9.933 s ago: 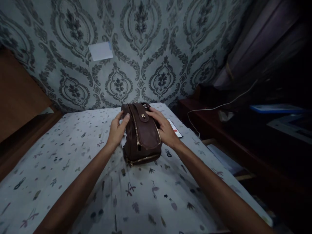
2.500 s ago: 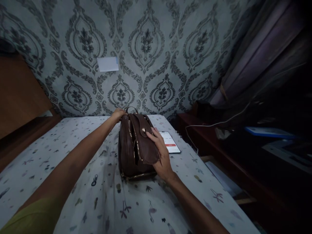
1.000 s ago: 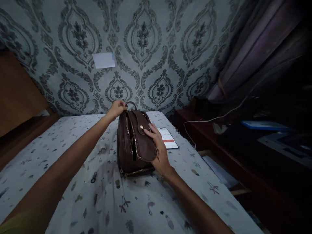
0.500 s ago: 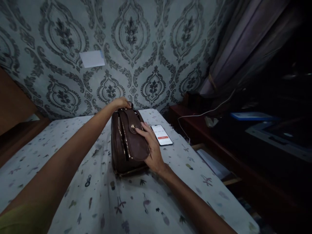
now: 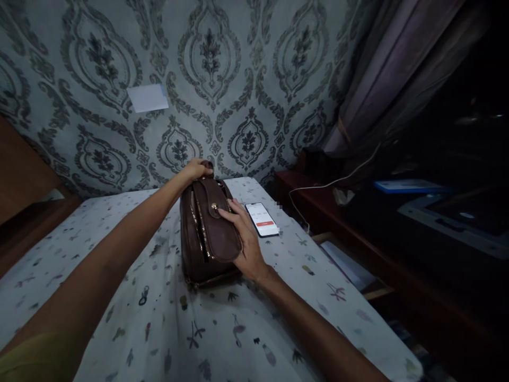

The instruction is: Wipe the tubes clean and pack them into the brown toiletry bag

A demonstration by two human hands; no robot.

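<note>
A dark brown leather-look bag (image 5: 218,233) with gold zips and a round gold clasp on its flap lies on the bed. My left hand (image 5: 199,168) is closed round the short handle at its far end. Against the right side of the bag is my right hand (image 5: 247,241), with one digit stretched over the front towards the clasp and the others along the side. Part of this hand is hidden by the bag's edge. A long zip gapes slightly on the bag's left side.
Right of the bag lies a lit phone (image 5: 262,219). Patterned white bedding (image 5: 167,329) covers the bed, which meets a wallpapered wall bearing a white card (image 5: 148,98). At right stand a dark red table (image 5: 294,183) with a white cable (image 5: 330,187) and an open drawer (image 5: 350,265).
The bag's handle end has shifted very slightly left with my left hand. My right hand keeps its place on the bag's side. The whole view has tilted a little.
</note>
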